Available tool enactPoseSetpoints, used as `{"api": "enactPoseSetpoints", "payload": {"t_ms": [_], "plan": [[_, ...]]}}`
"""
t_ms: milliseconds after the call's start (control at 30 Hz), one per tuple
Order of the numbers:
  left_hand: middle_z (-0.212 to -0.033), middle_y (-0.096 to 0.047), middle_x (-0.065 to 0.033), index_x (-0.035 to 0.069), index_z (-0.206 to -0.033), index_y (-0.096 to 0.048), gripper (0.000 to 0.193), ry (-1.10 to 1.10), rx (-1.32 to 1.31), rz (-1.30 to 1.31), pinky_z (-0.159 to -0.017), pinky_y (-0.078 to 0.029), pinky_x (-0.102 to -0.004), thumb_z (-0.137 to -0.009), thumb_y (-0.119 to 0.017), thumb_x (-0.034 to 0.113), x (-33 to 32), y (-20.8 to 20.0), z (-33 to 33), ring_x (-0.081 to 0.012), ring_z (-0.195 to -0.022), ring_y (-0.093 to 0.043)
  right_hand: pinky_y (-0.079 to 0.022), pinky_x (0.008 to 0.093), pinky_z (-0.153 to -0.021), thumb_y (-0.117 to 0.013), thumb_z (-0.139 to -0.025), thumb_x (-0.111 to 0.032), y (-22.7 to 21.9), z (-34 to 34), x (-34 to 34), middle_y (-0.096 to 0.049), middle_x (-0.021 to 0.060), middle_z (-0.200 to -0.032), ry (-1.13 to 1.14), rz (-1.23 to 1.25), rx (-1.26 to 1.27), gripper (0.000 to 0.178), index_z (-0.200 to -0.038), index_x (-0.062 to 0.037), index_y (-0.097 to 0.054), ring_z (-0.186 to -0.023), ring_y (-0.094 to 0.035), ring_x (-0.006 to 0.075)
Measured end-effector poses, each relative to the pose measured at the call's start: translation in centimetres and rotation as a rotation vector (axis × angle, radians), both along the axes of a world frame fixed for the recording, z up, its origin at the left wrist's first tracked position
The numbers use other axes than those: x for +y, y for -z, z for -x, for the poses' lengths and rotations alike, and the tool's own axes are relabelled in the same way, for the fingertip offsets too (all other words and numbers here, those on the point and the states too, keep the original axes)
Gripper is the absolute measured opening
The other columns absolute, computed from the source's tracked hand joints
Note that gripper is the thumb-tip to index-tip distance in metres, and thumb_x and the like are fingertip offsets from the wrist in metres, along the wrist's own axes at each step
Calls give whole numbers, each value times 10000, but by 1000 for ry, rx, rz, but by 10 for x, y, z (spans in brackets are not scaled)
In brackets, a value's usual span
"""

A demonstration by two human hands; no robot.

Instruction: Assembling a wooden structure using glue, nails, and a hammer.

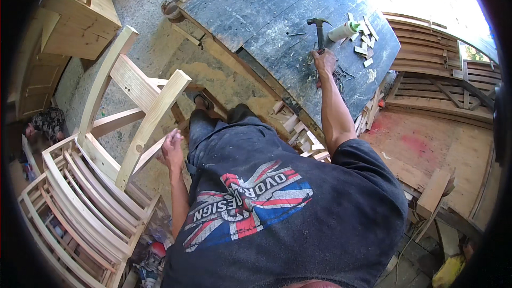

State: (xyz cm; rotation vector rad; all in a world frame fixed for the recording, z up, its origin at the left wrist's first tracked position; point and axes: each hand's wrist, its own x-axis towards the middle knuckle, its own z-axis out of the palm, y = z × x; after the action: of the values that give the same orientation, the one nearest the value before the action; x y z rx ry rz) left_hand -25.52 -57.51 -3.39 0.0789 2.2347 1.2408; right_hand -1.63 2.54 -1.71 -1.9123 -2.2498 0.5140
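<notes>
My right hand (324, 63) is closed round the handle of a claw hammer (320, 32), on or just above the blue worktable (256, 21). Loose nails (345, 77) lie in a pile beside that hand. A white bottle with a green cap (344, 31) lies tilted among several small wood offcuts (368, 42), just right of the hammer. My left hand (172, 152) is beside a pale wooden chair frame (154, 117), its fingers curled together. Whatever they hold, if anything, is hidden.
Slatted curved wooden frames (88, 208) stand at the lower left. A wooden cabinet (80, 21) is at the upper left. Scrap wood (306, 138) lies under the table's near edge. Wooden panels (426, 42) lean at the right. A person (45, 125) is partly visible at far left.
</notes>
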Motion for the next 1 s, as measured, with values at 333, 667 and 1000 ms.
{"api": "enactPoseSetpoints", "payload": {"t_ms": [333,667,1000], "plan": [[-1238,-752,-123,-8,-1362,-657,401,251,29,-121,-940,-556,-321,-1019,-650,200,49,-36,2,-190,-1048,-732,-559,493,-875,-769,-844,-454,4,-11,32,-766,242,-1013,-56,75,108,444,-999,-38,-779,-993,-738,412],[-1242,-756,-125,11,-1353,-673,392,371,43,-12,-957,-554,-340,-1014,-652,207,39,-32,1,-205,-1053,-734,-567,519,-826,-768,-866,-420,-30,-62,-1,-768,213,-948,-181,-36,-83,369,-998,-75,-770,-932,-740,420],[-1244,-731,-102,-29,-1385,-636,407,410,0,-15,-967,-547,-292,-1032,-651,174,47,-35,8,-158,-1057,-702,-574,466,-803,-799,-827,-455,4,-77,-41,-769,186,-885,-136,134,42,390,-950,-86,-786,-860,-753,359]]}}
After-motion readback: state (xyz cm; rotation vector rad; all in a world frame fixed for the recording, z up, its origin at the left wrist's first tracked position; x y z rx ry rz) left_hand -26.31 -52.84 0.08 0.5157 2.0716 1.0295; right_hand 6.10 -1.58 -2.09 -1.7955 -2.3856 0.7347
